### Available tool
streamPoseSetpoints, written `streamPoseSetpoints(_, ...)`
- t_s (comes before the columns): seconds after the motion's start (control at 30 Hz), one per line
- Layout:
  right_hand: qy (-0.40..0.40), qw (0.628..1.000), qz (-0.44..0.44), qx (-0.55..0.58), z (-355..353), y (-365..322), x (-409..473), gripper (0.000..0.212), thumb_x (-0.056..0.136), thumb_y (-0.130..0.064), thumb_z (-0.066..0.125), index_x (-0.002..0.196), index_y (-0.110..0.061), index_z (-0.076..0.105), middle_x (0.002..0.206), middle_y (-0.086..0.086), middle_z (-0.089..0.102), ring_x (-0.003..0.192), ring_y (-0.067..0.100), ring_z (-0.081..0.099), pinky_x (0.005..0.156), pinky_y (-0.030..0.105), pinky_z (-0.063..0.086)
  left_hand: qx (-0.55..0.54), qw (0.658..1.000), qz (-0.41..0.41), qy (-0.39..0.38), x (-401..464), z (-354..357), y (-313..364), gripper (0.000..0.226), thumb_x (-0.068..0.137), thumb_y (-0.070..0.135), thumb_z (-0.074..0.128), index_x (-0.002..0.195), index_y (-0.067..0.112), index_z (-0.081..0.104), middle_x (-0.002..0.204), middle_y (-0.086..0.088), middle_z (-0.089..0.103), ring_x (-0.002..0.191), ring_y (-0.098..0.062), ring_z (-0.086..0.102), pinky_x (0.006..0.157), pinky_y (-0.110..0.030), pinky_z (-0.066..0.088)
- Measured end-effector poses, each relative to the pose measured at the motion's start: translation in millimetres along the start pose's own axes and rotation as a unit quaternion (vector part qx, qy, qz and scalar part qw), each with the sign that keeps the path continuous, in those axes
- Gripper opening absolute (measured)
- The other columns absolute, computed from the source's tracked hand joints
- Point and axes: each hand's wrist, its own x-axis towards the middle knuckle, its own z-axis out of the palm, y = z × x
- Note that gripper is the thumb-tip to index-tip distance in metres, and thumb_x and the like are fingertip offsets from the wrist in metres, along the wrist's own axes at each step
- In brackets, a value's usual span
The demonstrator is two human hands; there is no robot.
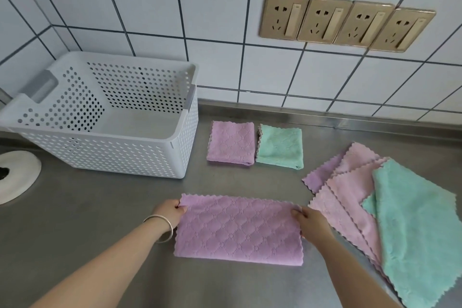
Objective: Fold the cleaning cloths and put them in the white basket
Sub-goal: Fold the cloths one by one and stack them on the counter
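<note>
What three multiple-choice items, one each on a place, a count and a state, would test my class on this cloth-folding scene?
1. Where do the two folded cloths lie?
A. inside the basket
B. on the counter right of the basket
C. on the unfolded pile

2. How many wall sockets show?
A. two
B. four
C. six

3. What state is the purple cloth between the hands in?
A. folded once into a long strip
B. crumpled
C. rolled up

Answers: 1 B, the folded purple cloth and folded green cloth lie beside the white basket. 2 B, four wall sockets sit in a row. 3 A, the left hand and right hand pinch the ends of the purple cloth, lying flat and doubled.
</note>
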Motion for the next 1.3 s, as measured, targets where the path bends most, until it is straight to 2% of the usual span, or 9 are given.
streamPoseSetpoints(0.3,0.044,0.998,0.052,-0.016,7,0,10,0.035,0.088,-0.039,0.055,0.063,-0.016,0.057,0.068,0.007,0.065,0.069,0.026,0.065,0.065,0.032,0.052,0.063,0.997,-0.01,0.038,0,3,8,0.024,0.093,0.026,0.046,0.094,0.009,0.064,0.106,-0.017,0.067,0.099,-0.034,0.061,0.079,-0.032,0.046)
streamPoseSetpoints(0.43,0.102,0.991,0.075,0.041,8,-2,4,0.029,0.085,-0.044,0.058,0.086,-0.015,0.054,0.083,0.005,0.064,0.076,0.026,0.06,0.067,0.031,0.045,0.067,0.98,-0.001,0.186,-11,11,10,0.019,0.083,0.032,0.058,0.077,0.016,0.049,0.088,-0.011,0.06,0.084,-0.033,0.06,0.07,-0.035,0.048)
streamPoseSetpoints(0.5,0.135,0.987,0.074,0.054,12,0,-7,0.032,0.088,-0.041,0.055,0.101,-0.012,0.051,0.091,0.006,0.061,0.082,0.026,0.057,0.071,0.032,0.043,0.121,0.947,0.12,0.273,-22,24,10,0.021,0.075,0.031,0.061,0.086,0.014,0.053,0.091,-0.012,0.059,0.084,-0.034,0.059,0.068,-0.039,0.051)
streamPoseSetpoints(0.67,0.136,0.984,0.101,0.044,33,16,-45,0.031,0.088,-0.028,0.053,0.11,-0.005,0.052,0.109,0.011,0.054,0.097,0.029,0.053,0.076,0.034,0.039,0.334,0.857,0.373,0.121,-50,73,30,0.046,0.086,0.052,0.032,0.118,0.03,0.057,0.125,0.005,0.062,0.121,-0.021,0.048,0.099,-0.051,0.027)
streamPoseSetpoints(0.77,0.11,0.987,0.113,-0.012,46,23,-62,0.036,0.084,-0.032,0.055,0.111,-0.009,0.052,0.111,0.008,0.052,0.107,0.027,0.048,0.09,0.035,0.04,0.412,0.831,0.37,0.053,-47,91,30,0.059,0.084,0.063,0.027,0.126,0.033,0.055,0.136,0.002,0.055,0.133,-0.025,0.03,0.105,-0.058,0.016)
streamPoseSetpoints(0.9,0.088,0.985,0.123,-0.084,56,18,-73,0.045,0.082,-0.043,0.052,0.118,-0.016,0.051,0.122,0.005,0.049,0.118,0.023,0.043,0.095,0.033,0.039,0.421,0.85,0.316,-0.013,-43,89,33,0.076,0.068,0.077,0.031,0.135,0.044,0.027,0.148,0.0,0.037,0.146,-0.028,-0.008,0.106,-0.06,0.0)
streamPoseSetpoints(1.03,0.075,0.98,0.131,-0.126,53,18,-76,0.045,0.083,-0.048,0.048,0.116,-0.02,0.058,0.121,0.004,0.05,0.117,0.023,0.045,0.091,0.032,0.042,0.409,0.862,0.3,0.012,-41,89,38,0.085,0.058,0.083,0.014,0.129,0.051,-0.021,0.155,0.0,-0.022,0.134,-0.023,-0.038,0.091,-0.049,-0.04)
streamPoseSetpoints(1.17,0.063,0.983,0.141,-0.096,50,11,-75,0.032,0.079,-0.038,0.051,0.099,-0.018,0.066,0.11,0.005,0.06,0.102,0.024,0.056,0.083,0.029,0.048,0.4,0.881,0.252,0.0,-41,86,47,0.106,0.056,0.085,0.025,0.142,0.039,-0.019,0.155,-0.003,-0.026,0.142,-0.025,-0.026,0.109,-0.055,-0.018)
streamPoseSetpoints(1.3,0.157,0.986,0.059,-0.006,48,-4,-84,0.005,0.079,-0.016,0.055,0.082,-0.018,0.052,0.087,0.002,0.058,0.074,0.022,0.051,0.062,0.027,0.04,0.326,0.909,0.259,0.012,-58,72,69,0.086,0.077,0.073,0.037,0.148,0.03,0.012,0.158,0.001,-0.012,0.146,-0.022,-0.012,0.116,-0.049,-0.005)
